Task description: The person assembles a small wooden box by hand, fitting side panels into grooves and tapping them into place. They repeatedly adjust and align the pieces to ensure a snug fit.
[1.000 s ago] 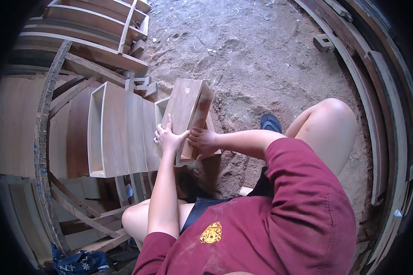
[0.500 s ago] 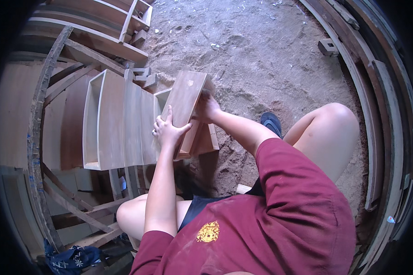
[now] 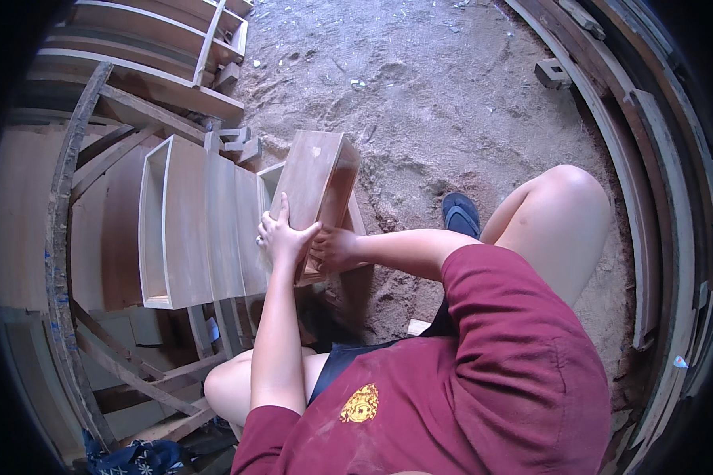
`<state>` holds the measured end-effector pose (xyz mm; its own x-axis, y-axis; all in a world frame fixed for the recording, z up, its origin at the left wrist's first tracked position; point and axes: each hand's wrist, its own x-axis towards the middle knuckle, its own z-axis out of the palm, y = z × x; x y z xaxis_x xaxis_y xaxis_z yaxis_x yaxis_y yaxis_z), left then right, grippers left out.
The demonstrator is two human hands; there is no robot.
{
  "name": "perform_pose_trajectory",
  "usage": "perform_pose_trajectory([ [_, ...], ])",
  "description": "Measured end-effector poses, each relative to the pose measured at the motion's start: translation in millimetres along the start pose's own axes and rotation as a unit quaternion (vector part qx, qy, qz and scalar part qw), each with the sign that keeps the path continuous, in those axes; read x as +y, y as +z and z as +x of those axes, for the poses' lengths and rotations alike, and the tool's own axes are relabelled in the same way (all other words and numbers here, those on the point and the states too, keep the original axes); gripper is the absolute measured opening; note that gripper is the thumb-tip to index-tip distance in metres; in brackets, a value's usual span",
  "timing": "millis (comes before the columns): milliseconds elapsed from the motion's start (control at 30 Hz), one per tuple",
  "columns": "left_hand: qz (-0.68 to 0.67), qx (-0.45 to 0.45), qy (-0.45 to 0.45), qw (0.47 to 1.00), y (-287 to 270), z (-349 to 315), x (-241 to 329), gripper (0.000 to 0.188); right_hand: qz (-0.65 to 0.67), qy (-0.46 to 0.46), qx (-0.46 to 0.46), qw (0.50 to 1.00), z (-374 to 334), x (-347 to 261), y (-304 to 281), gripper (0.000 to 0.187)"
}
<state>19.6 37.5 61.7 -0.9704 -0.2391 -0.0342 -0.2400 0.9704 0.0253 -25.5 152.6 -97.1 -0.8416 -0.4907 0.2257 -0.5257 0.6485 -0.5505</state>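
A long, narrow wooden drawer (image 3: 303,176) stands tilted in front of me, its open side turned to the right. My left hand (image 3: 284,239) grips it from the near left, fingers spread over the broad wooden face and thumb at the edge. A ring shows on one of those fingers. At the lower end of the open side, my right hand (image 3: 339,247) reaches into the hollow; its fingers are blurred and partly hidden. Behind and below the drawer, another wooden piece (image 3: 358,212) is partly covered.
Similar wooden drawers (image 3: 188,226) stand in a row at the left, beside a rough timber frame (image 3: 59,229). More wooden units (image 3: 142,51) fill the far left. Long boards (image 3: 646,206) are stacked along the right. A hollow block (image 3: 552,74) lies on the sandy floor (image 3: 404,103).
My right hand has moved down along the drawer's open side, from near its upper end to its lower end. My left hand keeps its grip. The view has shifted slightly.
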Motion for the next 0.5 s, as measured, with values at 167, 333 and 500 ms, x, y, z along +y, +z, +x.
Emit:
perform_pose_trajectory([
  [167, -0.001, -0.009, 0.005, 1.0, -2, -4, 3, 0.114, -0.102, 0.047, -0.13, 0.985, 13, 17, -46, 0.07],
  [333, 0.01, -0.011, -0.019, 1.0, 4, -11, -15, 0.113, -0.271, -0.093, -0.183, 0.94, -6, -38, -52, 0.062],
  [500, -0.003, -0.003, 0.002, 1.0, 3, -2, 2, 0.114, -0.199, 0.079, -0.067, 0.975, 45, 5, -26, 0.064],
])
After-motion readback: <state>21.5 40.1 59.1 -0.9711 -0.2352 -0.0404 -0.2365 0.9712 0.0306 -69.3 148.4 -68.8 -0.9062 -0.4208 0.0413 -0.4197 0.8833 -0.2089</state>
